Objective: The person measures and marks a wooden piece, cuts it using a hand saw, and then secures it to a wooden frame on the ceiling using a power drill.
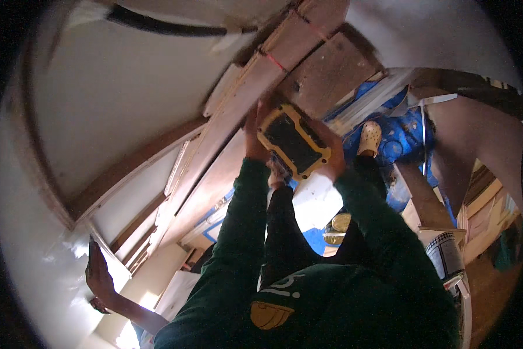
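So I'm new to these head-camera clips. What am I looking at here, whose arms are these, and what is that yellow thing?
This is one picture from a wide fisheye camera worn on a person's head, looking down, so straight edges bend near the rim. The two arms in dark green sleeves are the wearer's own. The left hand and right hand together hold a yellow-and-black handheld device against long wooden boards. Below, a cream-coloured clog stands on blue sheeting. At lower left, another person's hand rests against the pale wall. What the device does cannot be told.
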`<state>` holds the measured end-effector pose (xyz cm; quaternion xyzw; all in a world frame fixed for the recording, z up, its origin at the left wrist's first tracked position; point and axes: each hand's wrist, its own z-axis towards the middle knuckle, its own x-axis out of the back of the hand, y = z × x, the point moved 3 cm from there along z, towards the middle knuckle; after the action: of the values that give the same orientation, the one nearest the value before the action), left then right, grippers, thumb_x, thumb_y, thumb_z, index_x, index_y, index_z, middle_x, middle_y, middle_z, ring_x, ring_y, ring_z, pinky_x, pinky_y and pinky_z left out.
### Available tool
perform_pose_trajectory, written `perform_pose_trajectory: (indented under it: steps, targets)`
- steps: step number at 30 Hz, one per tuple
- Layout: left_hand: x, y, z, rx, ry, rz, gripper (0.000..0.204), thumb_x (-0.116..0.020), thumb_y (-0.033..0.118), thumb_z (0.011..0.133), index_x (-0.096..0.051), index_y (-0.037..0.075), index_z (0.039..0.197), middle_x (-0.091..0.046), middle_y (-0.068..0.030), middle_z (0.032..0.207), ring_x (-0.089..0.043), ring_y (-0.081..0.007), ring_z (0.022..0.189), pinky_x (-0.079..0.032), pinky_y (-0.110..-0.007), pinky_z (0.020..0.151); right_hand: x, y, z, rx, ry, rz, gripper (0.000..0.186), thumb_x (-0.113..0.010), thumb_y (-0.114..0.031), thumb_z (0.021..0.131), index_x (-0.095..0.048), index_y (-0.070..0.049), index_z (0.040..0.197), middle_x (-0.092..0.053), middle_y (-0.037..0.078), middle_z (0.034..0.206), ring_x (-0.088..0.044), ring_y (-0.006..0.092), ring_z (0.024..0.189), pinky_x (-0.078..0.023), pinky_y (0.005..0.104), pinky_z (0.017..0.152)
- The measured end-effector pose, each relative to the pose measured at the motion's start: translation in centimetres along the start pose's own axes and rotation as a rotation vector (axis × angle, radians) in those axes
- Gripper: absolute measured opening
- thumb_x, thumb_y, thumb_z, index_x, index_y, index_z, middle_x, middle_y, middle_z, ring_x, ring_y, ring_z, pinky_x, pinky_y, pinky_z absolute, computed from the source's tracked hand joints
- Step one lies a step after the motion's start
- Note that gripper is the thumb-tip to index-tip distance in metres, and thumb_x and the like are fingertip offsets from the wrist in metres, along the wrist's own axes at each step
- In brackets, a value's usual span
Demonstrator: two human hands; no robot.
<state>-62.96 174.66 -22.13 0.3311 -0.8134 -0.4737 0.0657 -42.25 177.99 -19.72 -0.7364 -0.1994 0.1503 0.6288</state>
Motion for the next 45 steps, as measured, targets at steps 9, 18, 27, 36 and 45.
perform_pose_trajectory:
  steps: [9, 18, 27, 36, 45]
  targets:
    - [-2.0, 12.0, -2.7, -0.812, 0.215, 1.431, 0.068, -0.069, 0.033, 0.087, -0.046, 0.000, 0.143, -0.043, -0.0274, 0.145, -0.037, -0.0467, 0.136, -0.032, -0.054, 0.112, 11.5, 2.8, -21.3, -0.606, 0.628, 0.343, 0.023, -0.070, 0.000, 0.075, -0.072, -0.003, 0.097, -0.069, 0.003, 0.088, -0.063, 0.0168, 0.076, -0.050, 0.0305, 0.073]
    - [-6.6, 12.0, -2.0, -0.577, -0.096, 1.702, 0.082, -0.068, 0.042, 0.086, -0.036, 0.002, 0.150, -0.025, -0.0219, 0.159, -0.022, -0.0403, 0.148, -0.023, -0.063, 0.115, 18.3, 1.2, -32.4, -0.570, 0.884, -0.229, 0.020, -0.074, -0.006, 0.070, -0.070, -0.002, 0.089, -0.071, 0.006, 0.086, -0.065, 0.0178, 0.077, -0.052, 0.0355, 0.072]
    - [-20.0, 10.8, 8.3, -0.630, -0.119, 2.027, 0.074, -0.054, 0.026, 0.091, -0.024, 0.009, 0.157, -0.020, -0.0104, 0.163, -0.020, -0.0353, 0.150, -0.026, -0.063, 0.115, 14.7, 0.0, -35.6, -0.764, 0.468, -0.514, 0.039, -0.082, -0.018, 0.066, -0.067, 0.002, 0.096, -0.073, 0.018, 0.091, -0.072, 0.0324, 0.087, -0.055, 0.0415, 0.078]
    - [-20.6, 8.9, 8.6, -0.715, -0.210, 2.009, 0.062, -0.049, 0.017, 0.093, -0.034, 0.008, 0.153, -0.026, -0.0123, 0.162, -0.030, -0.0374, 0.146, -0.035, -0.061, 0.111, 16.5, 1.4, -37.8, -0.817, 0.536, -0.416, 0.042, -0.081, -0.016, 0.068, -0.066, 0.004, 0.101, -0.074, 0.018, 0.096, -0.071, 0.0315, 0.090, -0.055, 0.0404, 0.080]
    - [-6.2, 9.0, 7.3, -0.945, -0.100, 1.510, 0.060, -0.053, 0.016, 0.089, -0.044, 0.000, 0.146, -0.044, -0.0205, 0.150, -0.042, -0.0386, 0.139, -0.031, -0.045, 0.118, 15.4, 3.8, -39.0, -0.764, 0.477, -0.330, 0.042, -0.081, -0.013, 0.069, -0.068, 0.005, 0.105, -0.074, 0.017, 0.099, -0.071, 0.0290, 0.091, -0.054, 0.0391, 0.084]
